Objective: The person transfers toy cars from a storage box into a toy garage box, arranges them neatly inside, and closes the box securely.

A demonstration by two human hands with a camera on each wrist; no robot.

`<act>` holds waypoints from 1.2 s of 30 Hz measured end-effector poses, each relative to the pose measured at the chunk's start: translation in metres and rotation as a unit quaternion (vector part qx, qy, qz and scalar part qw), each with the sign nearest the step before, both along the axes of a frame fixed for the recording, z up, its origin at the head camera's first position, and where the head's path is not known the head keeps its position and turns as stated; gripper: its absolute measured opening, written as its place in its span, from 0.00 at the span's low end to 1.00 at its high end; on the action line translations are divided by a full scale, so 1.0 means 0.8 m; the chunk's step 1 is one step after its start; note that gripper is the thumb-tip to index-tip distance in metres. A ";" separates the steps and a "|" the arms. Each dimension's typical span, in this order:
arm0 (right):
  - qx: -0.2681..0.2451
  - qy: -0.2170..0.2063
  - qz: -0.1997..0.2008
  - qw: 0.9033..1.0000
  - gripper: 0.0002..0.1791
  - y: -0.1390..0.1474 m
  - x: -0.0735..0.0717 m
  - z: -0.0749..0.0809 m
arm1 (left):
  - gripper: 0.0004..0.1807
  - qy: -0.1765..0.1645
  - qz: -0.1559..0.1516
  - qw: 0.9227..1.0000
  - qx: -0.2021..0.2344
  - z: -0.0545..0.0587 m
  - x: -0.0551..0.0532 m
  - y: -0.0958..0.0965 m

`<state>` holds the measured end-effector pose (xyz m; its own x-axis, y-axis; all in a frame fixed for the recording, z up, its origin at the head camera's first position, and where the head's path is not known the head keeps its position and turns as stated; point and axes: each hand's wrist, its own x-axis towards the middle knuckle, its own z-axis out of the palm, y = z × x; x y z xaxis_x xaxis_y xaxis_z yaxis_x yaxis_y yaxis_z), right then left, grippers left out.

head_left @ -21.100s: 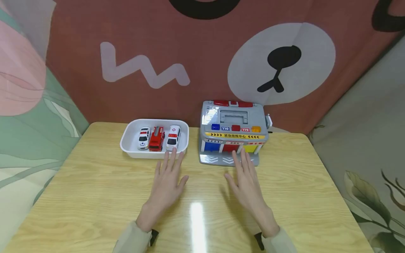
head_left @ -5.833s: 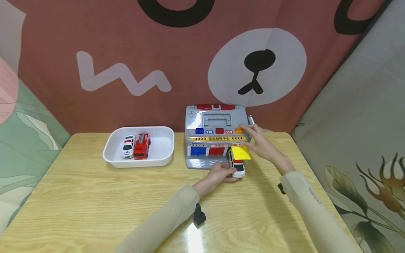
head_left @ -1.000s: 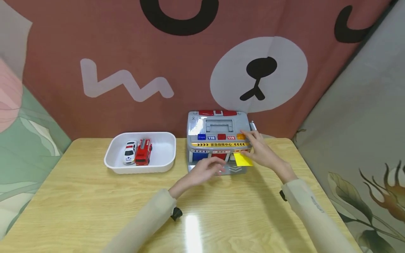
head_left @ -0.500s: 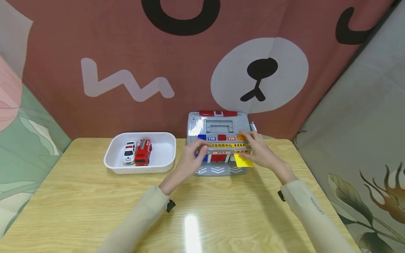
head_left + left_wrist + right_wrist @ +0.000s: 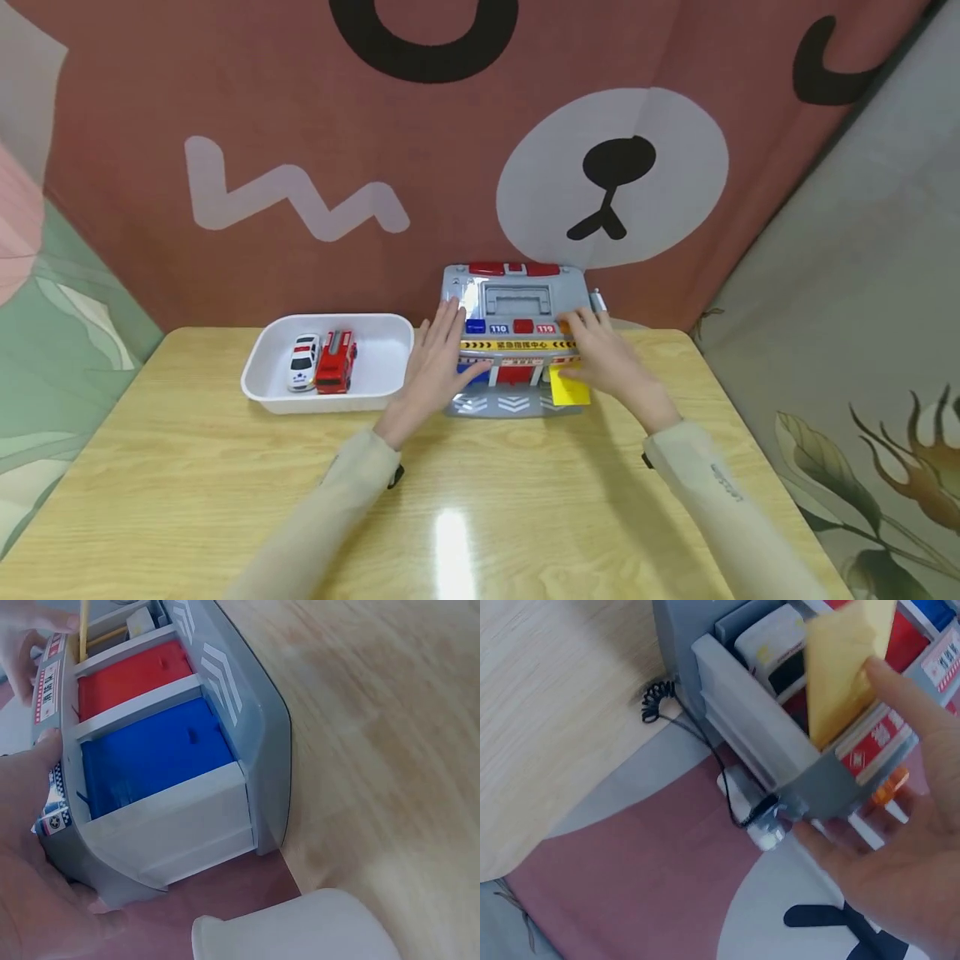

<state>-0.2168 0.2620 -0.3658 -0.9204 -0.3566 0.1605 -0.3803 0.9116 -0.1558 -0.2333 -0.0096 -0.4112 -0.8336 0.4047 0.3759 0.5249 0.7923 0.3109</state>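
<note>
A grey toy garage (image 5: 517, 408) stands at the back of the table. Its blue door (image 5: 154, 757) and red door (image 5: 135, 682) are down. The yellow door (image 5: 570, 387) is swung up, and a white toy ambulance (image 5: 772, 649) sits inside that bay. My left hand (image 5: 431, 371) lies along the garage's left end, fingers straight on the roof edge and thumb at the front sign strip. My right hand (image 5: 611, 358) grips the front roof edge at the right end. In the right wrist view its thumb touches the raised yellow door, with fingers over the roof by the orange light (image 5: 891, 786).
A white tray (image 5: 330, 404) left of the garage holds a toy police car (image 5: 302, 363) and a red toy fire engine (image 5: 337, 362). A white handset (image 5: 750, 806) with a coiled black cord hangs on the garage's right side. A printed cloth (image 5: 300, 275) hangs behind the table.
My left hand has let go of the ambulance, now inside the bay, and moved left to the garage's left end, its fingers straightening. My right hand stays at the yellow door.
</note>
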 end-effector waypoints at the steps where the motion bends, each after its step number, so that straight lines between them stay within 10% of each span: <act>1: 0.008 0.007 -0.004 1.000 0.47 -0.002 -0.001 0.000 | 0.50 0.005 0.004 1.000 -0.001 -0.001 0.000 0.000; 16: 0.089 0.115 0.010 0.989 0.48 -0.015 -0.011 -0.024 | 0.49 0.015 0.011 1.000 -0.023 -0.002 0.004 -0.001; 36: 0.063 0.197 -0.013 0.978 0.45 -0.015 -0.014 -0.051 | 0.48 -0.005 -0.016 1.000 0.006 -0.006 -0.001 -0.001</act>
